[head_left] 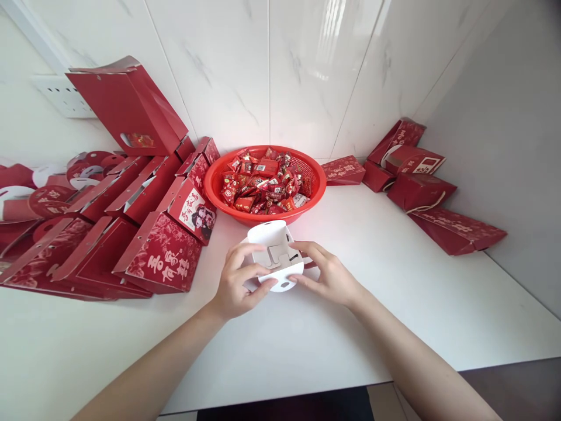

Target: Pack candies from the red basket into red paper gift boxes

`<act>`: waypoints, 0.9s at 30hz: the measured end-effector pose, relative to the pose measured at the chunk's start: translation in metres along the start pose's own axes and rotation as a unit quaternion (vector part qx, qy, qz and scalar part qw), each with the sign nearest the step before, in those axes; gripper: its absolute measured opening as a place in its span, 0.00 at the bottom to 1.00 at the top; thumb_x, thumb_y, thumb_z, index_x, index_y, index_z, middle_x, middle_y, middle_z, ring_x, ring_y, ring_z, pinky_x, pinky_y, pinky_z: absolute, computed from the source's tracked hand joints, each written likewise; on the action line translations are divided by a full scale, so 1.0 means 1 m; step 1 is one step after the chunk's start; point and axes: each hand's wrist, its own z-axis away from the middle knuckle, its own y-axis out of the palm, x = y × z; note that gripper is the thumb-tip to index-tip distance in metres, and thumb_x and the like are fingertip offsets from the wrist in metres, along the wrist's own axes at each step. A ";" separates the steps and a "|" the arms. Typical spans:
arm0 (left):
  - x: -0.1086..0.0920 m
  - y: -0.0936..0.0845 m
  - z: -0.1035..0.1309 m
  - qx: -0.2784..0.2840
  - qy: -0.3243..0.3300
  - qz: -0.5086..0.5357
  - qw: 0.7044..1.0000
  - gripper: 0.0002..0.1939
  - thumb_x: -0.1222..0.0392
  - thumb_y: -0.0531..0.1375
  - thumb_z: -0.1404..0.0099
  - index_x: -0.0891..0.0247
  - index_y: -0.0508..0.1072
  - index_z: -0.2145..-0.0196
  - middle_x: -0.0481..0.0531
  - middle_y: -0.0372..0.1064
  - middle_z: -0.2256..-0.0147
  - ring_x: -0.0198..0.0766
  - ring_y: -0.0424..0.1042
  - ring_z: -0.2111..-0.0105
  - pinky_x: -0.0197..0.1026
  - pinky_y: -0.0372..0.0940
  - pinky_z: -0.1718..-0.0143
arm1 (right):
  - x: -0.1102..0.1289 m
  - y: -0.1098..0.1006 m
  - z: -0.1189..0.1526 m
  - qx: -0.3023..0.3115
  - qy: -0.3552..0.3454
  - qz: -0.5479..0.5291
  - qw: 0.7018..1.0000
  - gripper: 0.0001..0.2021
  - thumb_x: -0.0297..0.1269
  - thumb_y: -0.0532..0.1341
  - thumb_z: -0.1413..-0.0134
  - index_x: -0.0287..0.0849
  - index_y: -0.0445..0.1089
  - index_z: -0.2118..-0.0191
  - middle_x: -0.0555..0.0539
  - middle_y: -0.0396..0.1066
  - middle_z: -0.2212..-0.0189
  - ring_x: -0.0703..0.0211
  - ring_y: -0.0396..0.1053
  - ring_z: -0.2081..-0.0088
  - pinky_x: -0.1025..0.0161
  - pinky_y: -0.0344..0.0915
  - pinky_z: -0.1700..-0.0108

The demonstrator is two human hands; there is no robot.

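An unfolded gift box [277, 257] with a white inside stands open in front of me, its flaps spread and its interior facing up. Around its left side my left hand [236, 279] is closed, fingers over the rim and thumb at the near flap. My right hand [326, 275] grips the opposite side, thumb on the near flap beside a dark oval hole. Just beyond the box sits a red plastic basket [245, 217] heaped with red-wrapped candies [267, 181].
Red gift boxes [160, 251] stand in rows at the left, with a large red bag-like box [127, 108] on top. Round-topped red boxes [48, 199] lie farther left. Several closed red boxes [421, 190] lie at the right by the grey panel. A tiled wall [307, 76] rises behind.
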 end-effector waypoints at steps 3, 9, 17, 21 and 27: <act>-0.005 0.004 0.002 0.036 -0.071 0.056 0.995 0.14 0.58 0.65 0.40 0.62 0.73 0.56 0.61 0.49 0.36 0.57 0.52 0.36 0.60 0.53 0.38 | 0.002 0.004 0.001 0.002 -0.005 -0.028 1.000 0.26 0.46 0.64 0.42 0.49 0.59 0.41 0.42 0.65 0.47 0.54 0.71 0.54 0.57 0.75 0.56; -0.005 0.006 0.004 0.009 -0.125 0.068 0.990 0.31 0.50 0.66 0.41 0.61 0.63 0.44 0.63 0.32 0.31 0.59 0.41 0.32 0.62 0.44 0.35 | 0.005 -0.003 0.000 0.025 -0.025 0.034 0.999 0.21 0.48 0.63 0.42 0.47 0.63 0.47 0.44 0.66 0.52 0.60 0.71 0.62 0.60 0.72 0.60; 0.013 0.008 0.006 0.100 -0.101 0.177 0.974 0.42 0.47 0.65 0.41 0.58 0.52 0.34 0.64 0.50 0.38 0.57 0.53 0.37 0.57 0.53 0.38 | 0.005 -0.019 0.002 0.034 -0.042 -0.017 0.998 0.10 0.44 0.61 0.40 0.42 0.67 0.62 0.47 0.66 0.65 0.64 0.66 0.70 0.65 0.66 0.67; 0.013 0.011 0.010 0.152 -0.070 0.180 0.969 0.55 0.44 0.67 0.44 0.56 0.39 0.30 0.64 0.51 0.39 0.57 0.53 0.39 0.59 0.53 0.39 | 0.008 -0.020 0.004 0.032 -0.014 -0.050 0.998 0.10 0.40 0.58 0.37 0.42 0.68 0.69 0.52 0.64 0.75 0.67 0.60 0.77 0.67 0.59 0.73; 0.011 0.010 0.010 0.172 -0.112 0.185 0.961 0.61 0.41 0.67 0.46 0.56 0.31 0.30 0.64 0.50 0.40 0.58 0.55 0.40 0.60 0.55 0.41 | 0.007 -0.014 0.006 0.008 0.002 -0.012 1.000 0.20 0.38 0.55 0.36 0.44 0.62 0.39 0.57 0.58 0.79 0.67 0.56 0.79 0.67 0.59 0.72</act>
